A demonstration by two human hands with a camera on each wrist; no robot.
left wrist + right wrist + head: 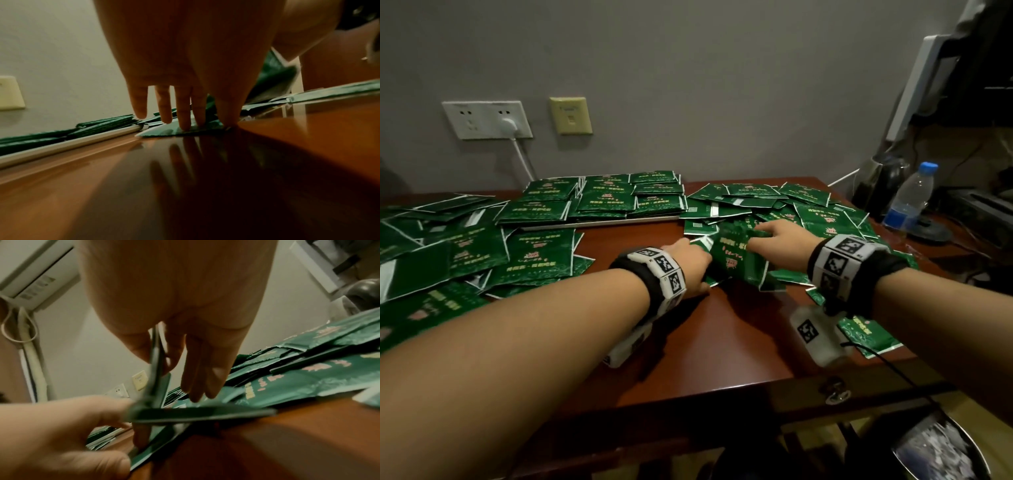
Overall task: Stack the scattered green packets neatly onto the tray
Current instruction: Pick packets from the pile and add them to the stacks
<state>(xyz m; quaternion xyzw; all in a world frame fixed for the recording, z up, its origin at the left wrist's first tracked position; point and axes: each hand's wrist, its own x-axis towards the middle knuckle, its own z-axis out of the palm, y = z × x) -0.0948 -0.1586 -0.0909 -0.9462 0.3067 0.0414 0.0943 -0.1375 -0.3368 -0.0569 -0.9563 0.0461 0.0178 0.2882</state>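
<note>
Both hands are working the same little bunch of green packets (736, 255) right in the middle of the head view, on the dark reddish wooden desk (722, 342). The left hand (690, 265) has its fingers (183, 113) pointing down, tips pressing onto a packet lying flat on the wood, with the thumb tucked against the edge of the bunch, so it looks clamped on it, at least from the right wrist view, where the thumb and fingers of that hand (68, 431) pinch the packets' edge. The right hand (779, 245) sits just right of centre, and in its own wrist view a packet stands on edge wedged between thumb and fingers (197, 369), so it's gripping too. The tray (599, 222) is a thin pale slab in the upper middle of the head view, just beyond the hands, already carrying neat rows of stacked packets (613, 197). There's a loose messy pile of packets (791, 205) in the upper right of the desk, and another scattered heap (448, 250) all over the left side. A water bottle (911, 198) with a blue cap stands at the far right, and wall sockets (488, 119) with a white plug in them sit in the upper left.
</note>
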